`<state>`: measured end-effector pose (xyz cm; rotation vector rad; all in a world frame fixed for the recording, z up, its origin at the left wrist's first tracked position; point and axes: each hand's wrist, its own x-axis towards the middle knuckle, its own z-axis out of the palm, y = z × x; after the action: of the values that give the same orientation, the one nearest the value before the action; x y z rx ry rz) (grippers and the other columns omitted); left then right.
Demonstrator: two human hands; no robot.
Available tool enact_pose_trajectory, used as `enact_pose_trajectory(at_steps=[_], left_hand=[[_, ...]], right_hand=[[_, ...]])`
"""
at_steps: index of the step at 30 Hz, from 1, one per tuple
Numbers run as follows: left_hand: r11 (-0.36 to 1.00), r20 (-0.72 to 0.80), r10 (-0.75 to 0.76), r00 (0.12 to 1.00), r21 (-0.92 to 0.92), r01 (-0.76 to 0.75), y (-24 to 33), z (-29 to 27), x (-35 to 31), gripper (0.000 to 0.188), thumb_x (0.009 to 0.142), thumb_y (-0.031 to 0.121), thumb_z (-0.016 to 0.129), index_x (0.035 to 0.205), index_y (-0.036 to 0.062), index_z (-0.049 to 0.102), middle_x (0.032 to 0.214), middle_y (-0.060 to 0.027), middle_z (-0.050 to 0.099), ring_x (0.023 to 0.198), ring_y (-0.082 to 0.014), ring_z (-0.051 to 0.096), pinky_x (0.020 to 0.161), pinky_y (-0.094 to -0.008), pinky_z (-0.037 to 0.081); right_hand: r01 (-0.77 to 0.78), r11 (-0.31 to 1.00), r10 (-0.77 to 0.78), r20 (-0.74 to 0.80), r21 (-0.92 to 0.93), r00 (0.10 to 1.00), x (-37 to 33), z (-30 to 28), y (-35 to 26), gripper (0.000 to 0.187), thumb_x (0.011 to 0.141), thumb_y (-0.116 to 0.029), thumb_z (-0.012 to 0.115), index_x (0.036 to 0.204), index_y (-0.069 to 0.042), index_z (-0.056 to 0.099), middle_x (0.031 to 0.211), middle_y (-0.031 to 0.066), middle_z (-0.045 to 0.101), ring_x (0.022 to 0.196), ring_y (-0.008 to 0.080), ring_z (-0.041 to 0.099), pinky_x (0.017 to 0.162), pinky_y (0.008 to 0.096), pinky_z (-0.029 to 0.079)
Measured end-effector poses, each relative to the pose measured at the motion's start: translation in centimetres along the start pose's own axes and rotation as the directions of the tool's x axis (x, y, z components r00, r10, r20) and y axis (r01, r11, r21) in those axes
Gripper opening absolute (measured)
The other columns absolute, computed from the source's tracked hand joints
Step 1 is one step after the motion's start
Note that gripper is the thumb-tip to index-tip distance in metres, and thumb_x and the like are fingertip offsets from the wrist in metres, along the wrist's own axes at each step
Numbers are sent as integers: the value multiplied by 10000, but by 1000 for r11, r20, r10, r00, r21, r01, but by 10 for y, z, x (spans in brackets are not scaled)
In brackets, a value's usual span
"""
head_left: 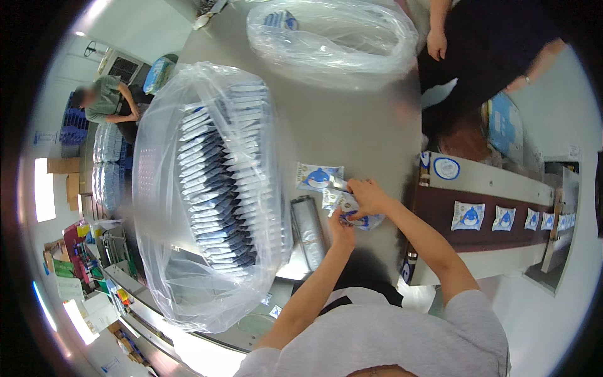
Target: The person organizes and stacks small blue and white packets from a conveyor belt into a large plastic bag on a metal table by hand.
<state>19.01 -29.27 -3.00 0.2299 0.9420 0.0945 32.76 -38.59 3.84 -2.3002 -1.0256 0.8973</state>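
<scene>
My left hand [342,231] and my right hand [369,196] are close together over the steel table. Between them is a small bunch of white-and-blue pouches [347,205] with a cartoon whale print. The right hand grips them from above, its fingers curled over the far side. Pinching from the near side, the left hand holds the lower edge. How many pouches are held is hard to make out. Another whale pouch [319,177] lies flat just beyond and left of the hands. A large clear bag [157,151] stands to the left, with stacked pouches [213,188] in two long rows.
Left of my forearm lies a grey roll of plastic [308,229]. A second clear bag [339,56] sits at the far end. On the right, a brown conveyor belt [433,217] carries several spaced pouches. One person [483,56] stands far right; another [110,103] is far left.
</scene>
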Motion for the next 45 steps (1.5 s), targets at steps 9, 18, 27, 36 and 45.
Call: enact_pose_trajectory(at_steps=[9,18,27,36,45], left_hand=[[786,260,206,943,530,-318,50,36,-76,539,882,137,541,1375,81,330,1311,-73,418,1185,-172,439,982,-313,360],[-354,810,98,578,572,-740,197,50,-260,451,800,134,657,1209,16,509,1137,-155,556,1000,-311,578,911,-384,450],[-846,250,216,944,531,53,238,29,-226,818,667,416,750,1254,-68,449,1126,-193,595,963,-296,621,863,-392,455],[-921,531,14,847,336,-195,210,-14,-243,126,645,65,666,763,84,626,752,-83,647,803,-220,638,789,-365,418],[-895,756,63,652,332,-298,214,-24,-278,96,648,72,635,739,59,608,740,-90,636,895,-223,586,891,-393,416]], right_hand=[[195,978,-193,33,-72,981,112,-15,13,887,517,-454,813,1186,14,468,1156,215,564,1097,367,516,967,417,357],[33,907,-54,-37,-421,998,33,-4,-76,936,507,-364,844,1228,23,390,1152,236,542,1037,366,531,908,457,408],[208,682,116,-384,701,916,40,-26,-70,744,657,-189,787,1266,-26,393,1025,106,583,989,229,590,854,385,483],[114,266,-94,-92,957,991,83,44,-279,815,607,-174,803,1308,-68,403,1233,105,521,1111,245,525,907,391,425],[362,701,-391,92,-615,916,45,103,-279,1027,627,-397,738,1427,-27,210,1260,200,464,1132,370,484,835,570,415]])
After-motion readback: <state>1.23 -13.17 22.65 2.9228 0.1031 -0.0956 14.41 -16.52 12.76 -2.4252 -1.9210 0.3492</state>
